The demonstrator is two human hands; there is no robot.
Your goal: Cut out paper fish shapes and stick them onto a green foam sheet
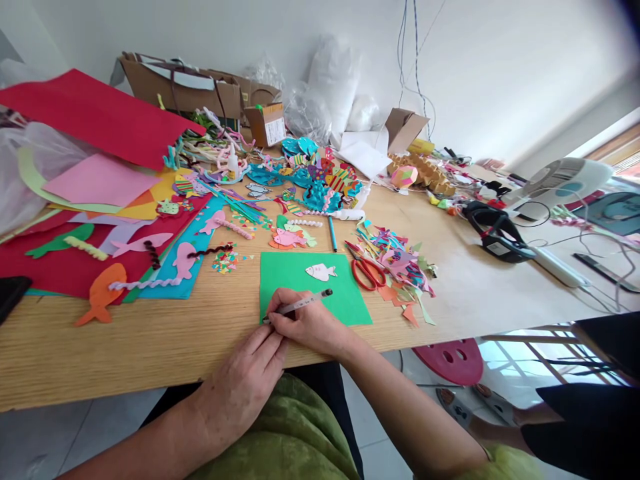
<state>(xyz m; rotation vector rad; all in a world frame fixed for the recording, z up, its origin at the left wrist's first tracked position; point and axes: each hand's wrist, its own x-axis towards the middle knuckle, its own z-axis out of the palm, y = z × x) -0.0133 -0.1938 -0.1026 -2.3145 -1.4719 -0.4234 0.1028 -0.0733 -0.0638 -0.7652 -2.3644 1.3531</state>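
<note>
Head view: right grip (311, 327) clasps pen (310, 301); green sheet (285, 270) beneath; left grip (247, 380): can't tell.

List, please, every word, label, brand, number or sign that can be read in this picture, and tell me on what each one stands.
None can be read clearly.
Small cardboard box: white label with dark print, too small to read.
Pen in the right hand: dark marks along the barrel, too small and blurred to read.
</note>
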